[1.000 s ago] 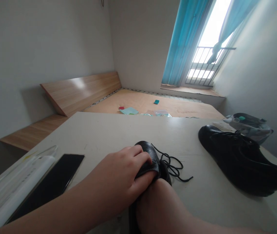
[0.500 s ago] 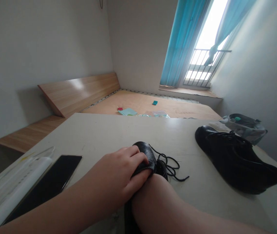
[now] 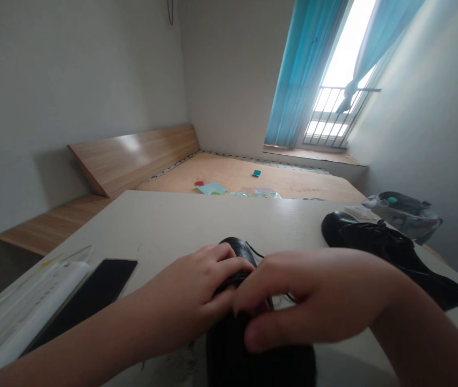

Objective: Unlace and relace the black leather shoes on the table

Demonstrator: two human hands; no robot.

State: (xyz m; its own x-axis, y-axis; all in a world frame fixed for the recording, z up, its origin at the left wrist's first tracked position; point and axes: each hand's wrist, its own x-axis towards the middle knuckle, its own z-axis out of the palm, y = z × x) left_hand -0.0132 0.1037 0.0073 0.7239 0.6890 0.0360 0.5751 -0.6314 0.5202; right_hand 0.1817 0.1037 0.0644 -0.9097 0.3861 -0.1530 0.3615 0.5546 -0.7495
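A black leather shoe (image 3: 232, 349) lies on the white table, toe pointing away, in front of me. My left hand (image 3: 208, 282) is wrapped over its front part near the tongue, fingers closed on it. My right hand (image 3: 305, 295) is over the shoe's opening from the right, fingers bent and touching the shoe near my left fingertips; what its fingertips hold, if anything, is hidden. Part of a black lace (image 3: 254, 249) shows beyond my right hand. A second black shoe (image 3: 361, 234) sits at the right, partly behind my right wrist.
A black phone (image 3: 87, 298) and a clear plastic packet (image 3: 31, 309) lie on the table's left. Past the table (image 3: 164, 212) is a bed (image 3: 229, 166) with small items. A bag-lined bin (image 3: 409, 212) stands at the right.
My right hand has risen from low behind the shoe to its opening, now covering most of the lace. My left hand keeps its grip, and the view has shifted slightly.
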